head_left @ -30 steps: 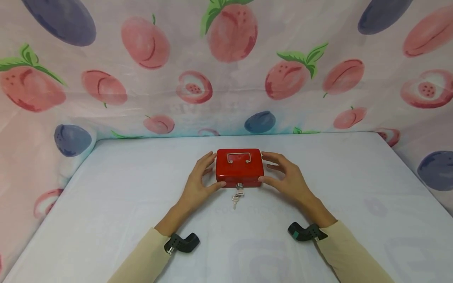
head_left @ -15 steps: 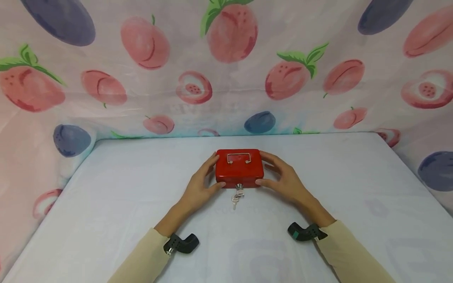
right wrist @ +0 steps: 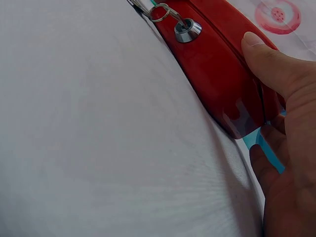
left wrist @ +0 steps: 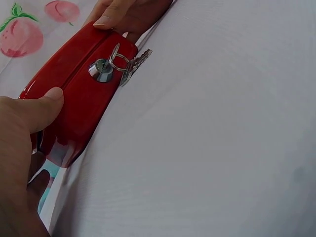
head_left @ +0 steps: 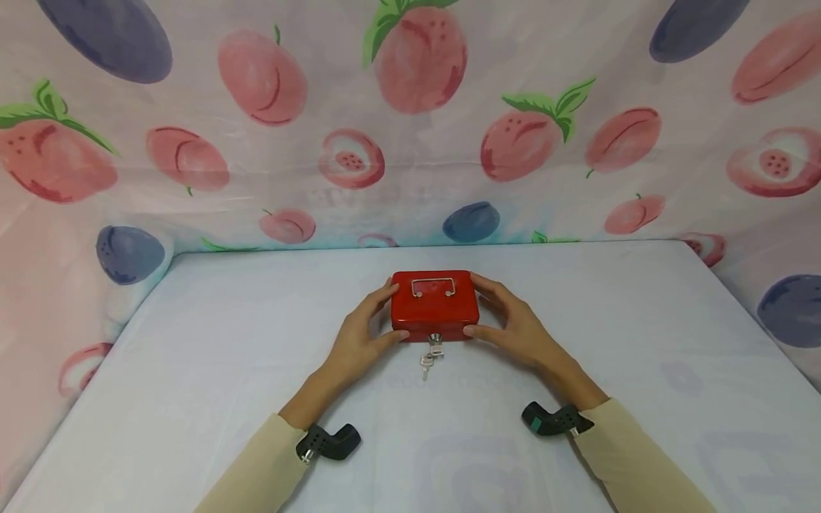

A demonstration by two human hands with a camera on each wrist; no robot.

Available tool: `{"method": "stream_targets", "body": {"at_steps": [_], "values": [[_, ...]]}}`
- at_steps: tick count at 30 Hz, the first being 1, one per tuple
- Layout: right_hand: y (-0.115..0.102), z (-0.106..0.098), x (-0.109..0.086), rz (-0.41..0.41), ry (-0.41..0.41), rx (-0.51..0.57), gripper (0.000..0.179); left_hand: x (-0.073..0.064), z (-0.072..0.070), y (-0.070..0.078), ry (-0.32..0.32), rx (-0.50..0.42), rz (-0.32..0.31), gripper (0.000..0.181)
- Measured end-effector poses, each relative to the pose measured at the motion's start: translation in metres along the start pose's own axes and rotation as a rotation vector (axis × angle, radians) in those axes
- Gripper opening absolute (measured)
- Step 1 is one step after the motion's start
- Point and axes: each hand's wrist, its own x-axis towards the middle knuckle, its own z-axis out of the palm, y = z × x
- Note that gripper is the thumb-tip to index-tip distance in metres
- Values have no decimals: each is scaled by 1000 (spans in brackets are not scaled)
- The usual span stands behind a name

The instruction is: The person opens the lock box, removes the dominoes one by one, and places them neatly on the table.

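A red metal cash box (head_left: 435, 306) sits on the white-covered table with its lid down and its wire handle (head_left: 433, 286) folded flat on top. In its front lock (left wrist: 101, 70) is a key, and from the ring (right wrist: 159, 13) hangs a second key (head_left: 426, 365). My left hand (head_left: 355, 342) grips the box's left end, thumb on the front face and fingers toward the back corner. At the opposite end my right hand (head_left: 522, 331) holds it likewise, thumb pressed near the front seam. In both wrist views the lower fingers curl behind the ends, partly hidden.
White cloth covers the table (head_left: 256, 299). Behind it hangs a fruit-patterned curtain (head_left: 449, 142), which also runs down the left and right sides. A black wrist-camera mount (head_left: 329, 442) sits on the left wrist, another mount (head_left: 554, 419) on the right.
Both hands have closed in on the box's ends. The right fingers and thumb moved left onto it, the left fingertips moved right against its edge. The box has barely shifted.
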Motion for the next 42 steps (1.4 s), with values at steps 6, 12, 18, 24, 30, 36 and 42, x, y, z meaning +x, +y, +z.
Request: {"method": "stream_targets", "body": {"at_steps": [6,12,18,24,30,36,42], "values": [[1,-1,1,-38,1,19,73,4,-8,-1,-41,29,1,68],[1,-2,1,-26,-3,6,74,6,-16,8,-91,24,-12,67],[1,-2,1,-48,9,7,72,6,-23,28,-118,-23,-9,70],[2,-2,1,-45,9,23,70,5,-22,24,-124,-56,-35,71],[1,-1,0,-23,15,29,69,6,-14,-2,-112,-10,-17,75],[-1,-1,1,-3,23,44,68,6,-11,-12,-98,8,22,76],[-1,0,1,7,31,58,66,5,-11,-10,-90,-7,14,74]]}}
